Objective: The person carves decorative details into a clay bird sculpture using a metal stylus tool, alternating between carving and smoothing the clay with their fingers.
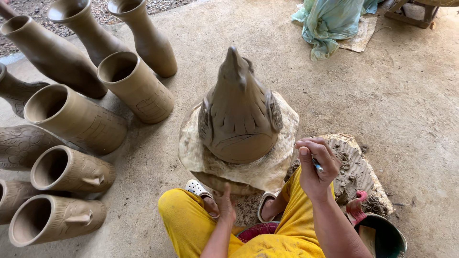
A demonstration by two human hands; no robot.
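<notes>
Clay vases (71,129) crowd the floor at left; left hand (224,204) rests fingers together on the turntable's (196,153) near edge. Centre, the bird-shaped clay figure (239,112) sits upright there. Right hand (315,167) pinches a thin blue-tipped tool (317,166) just beside it.

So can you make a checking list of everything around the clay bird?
Surface: concrete floor, dusty.
Job's things: grey clay bird upright on a clay-caked turntable.
Clutter: clay lump; bucket; unfired vases.
Grippers: right hand pinches a blue tool; left hand touches the turntable's underside.
Cables: nothing seen.
Surroundings: crumpled green cloth; gravel.
</notes>
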